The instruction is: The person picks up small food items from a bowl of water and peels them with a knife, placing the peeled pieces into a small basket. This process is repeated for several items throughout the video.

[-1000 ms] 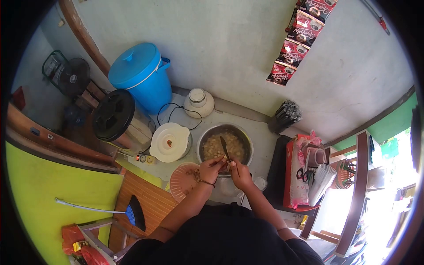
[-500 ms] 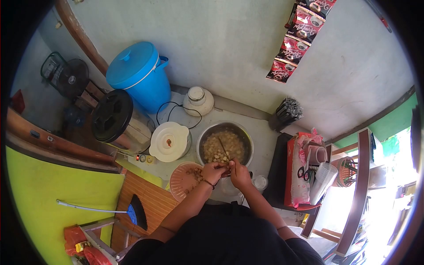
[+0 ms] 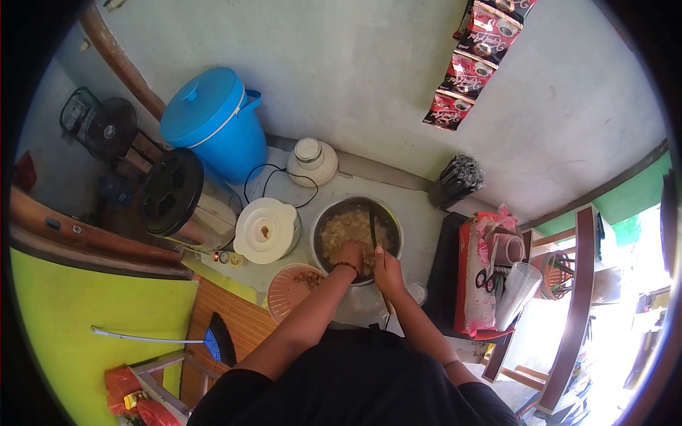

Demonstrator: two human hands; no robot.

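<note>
- The person's left hand hangs over the near rim of a round steel bowl. Its fingers are curled downward, and whether they grip a piece cannot be told (the back of the hand hides them).
- The right hand sits just beside it, closed around the handle of a slim dark-bladed knife. The blade points away from the body, across the bowl's contents.
- Both hands work directly above the bowl, probably so that whatever comes off the blade falls inside rather than onto the grey bench.
- The bowl stands at the bench's middle, straight ahead of the person, and is well filled with pale yellowish chunks, irregular and roughly cubed.
- A pink round plastic plate with brownish scraps lies touching the bowl's left side, within easy reach of the left hand.
- A white-lidded pot and a blue plastic bucket stand farther left.
</note>
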